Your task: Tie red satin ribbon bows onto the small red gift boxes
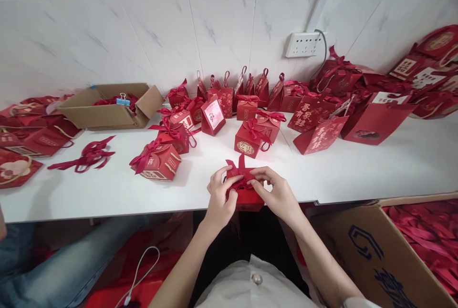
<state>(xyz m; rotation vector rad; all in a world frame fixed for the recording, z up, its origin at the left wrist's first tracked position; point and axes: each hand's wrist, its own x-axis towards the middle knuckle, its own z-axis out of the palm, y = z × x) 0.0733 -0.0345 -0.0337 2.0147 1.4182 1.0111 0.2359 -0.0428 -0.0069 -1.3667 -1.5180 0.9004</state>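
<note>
A small red gift box [246,199] sits at the front edge of the white table, with a dark red ribbon [240,170] on its top. My left hand [222,194] is on the box's left side, its fingers closed on the ribbon near the middle. From the right, my right hand [274,189] pinches the same ribbon with thumb and fingertips. The fingertips of both hands are close together over the bow, whose ends point up and away from me. Just beyond stands a red box with a round gold emblem [245,148].
Several finished-looking red boxes [157,160] stand along the table [200,179]. Loose ribbon [91,155] and an open carton [107,119] are at left. A carton of red ribbons [343,231] is at lower right. Another person's jeans [82,260] show at lower left.
</note>
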